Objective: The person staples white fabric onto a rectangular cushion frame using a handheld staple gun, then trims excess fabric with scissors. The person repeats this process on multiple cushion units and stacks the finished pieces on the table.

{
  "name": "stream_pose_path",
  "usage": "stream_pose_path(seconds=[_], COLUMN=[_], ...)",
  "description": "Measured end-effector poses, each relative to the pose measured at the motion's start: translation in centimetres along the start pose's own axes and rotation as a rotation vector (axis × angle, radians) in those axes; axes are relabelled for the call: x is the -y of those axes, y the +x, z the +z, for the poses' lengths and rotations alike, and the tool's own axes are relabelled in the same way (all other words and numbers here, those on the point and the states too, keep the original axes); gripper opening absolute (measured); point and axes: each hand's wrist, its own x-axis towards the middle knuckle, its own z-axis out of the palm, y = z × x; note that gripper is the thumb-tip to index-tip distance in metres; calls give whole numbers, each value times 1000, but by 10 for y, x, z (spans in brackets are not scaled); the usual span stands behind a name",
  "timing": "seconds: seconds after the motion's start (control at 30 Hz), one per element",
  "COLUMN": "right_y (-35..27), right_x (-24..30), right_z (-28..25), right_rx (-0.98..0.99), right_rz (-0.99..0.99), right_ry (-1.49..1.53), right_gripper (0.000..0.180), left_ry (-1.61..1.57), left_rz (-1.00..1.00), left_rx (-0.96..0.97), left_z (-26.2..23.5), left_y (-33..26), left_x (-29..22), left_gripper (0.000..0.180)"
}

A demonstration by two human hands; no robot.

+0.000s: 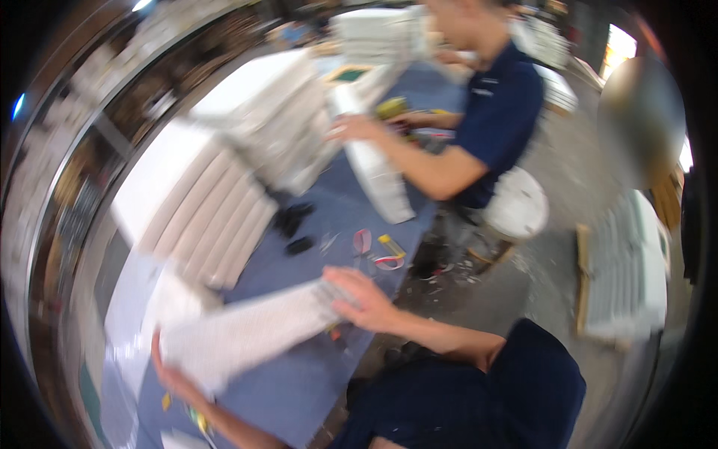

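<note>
A long off-white panel with a woven-looking surface [247,333] lies slantwise between my hands over the blue-grey table [299,411]. My left hand [176,378] grips its left end, the fingers along the edge. At the other end, my right hand [363,299] holds the narrower tip, partly covering it. Just beyond my right hand are red-handled scissors [389,263] and a small yellow tool [391,245], its kind blurred. Motion blur softens the panel and both hands.
Stacked thick white panels [209,209] stand on the left, with another stack [262,112] behind. Black items [299,245] lie beside them. Across the table, a person in dark blue [501,112] handles another white panel [378,179]. A round white-topped stool [516,202] stands at right.
</note>
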Motion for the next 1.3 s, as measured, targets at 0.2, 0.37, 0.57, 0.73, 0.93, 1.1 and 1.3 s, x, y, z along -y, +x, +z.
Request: stream_pose_path(seconds=[0.2, 0.37, 0.57, 0.73, 0.93, 1.1, 1.3], right_y=[77, 96, 122, 144, 160, 115, 21], right_x=[55, -20, -103, -88, -44, -30, 2], right_z=[7, 72, 56, 57, 66, 105, 115], right_rx=[169, -5, 187, 93, -14, 125, 252], right_rz=[-143, -208, 95, -177, -171, 107, 74], right_ry=[-205, -231, -308, -249, -121, -139, 229], right_gripper=[86, 72, 59, 63, 57, 44, 30], left_ry=[412, 593, 524, 446, 433, 646, 760], left_rz=[358, -48, -308, -269, -151, 103, 91], left_rx=[146, 349, 245, 24, -189, -322, -458], left_z=[73, 19, -23, -20, -33, -114, -209], left_y=[31, -31, -143, -192, -187, -155, -167], left_x=[-58, -44, -8, 16, 33, -38, -87], left_gripper=[82, 121, 116, 111, 99, 88, 103])
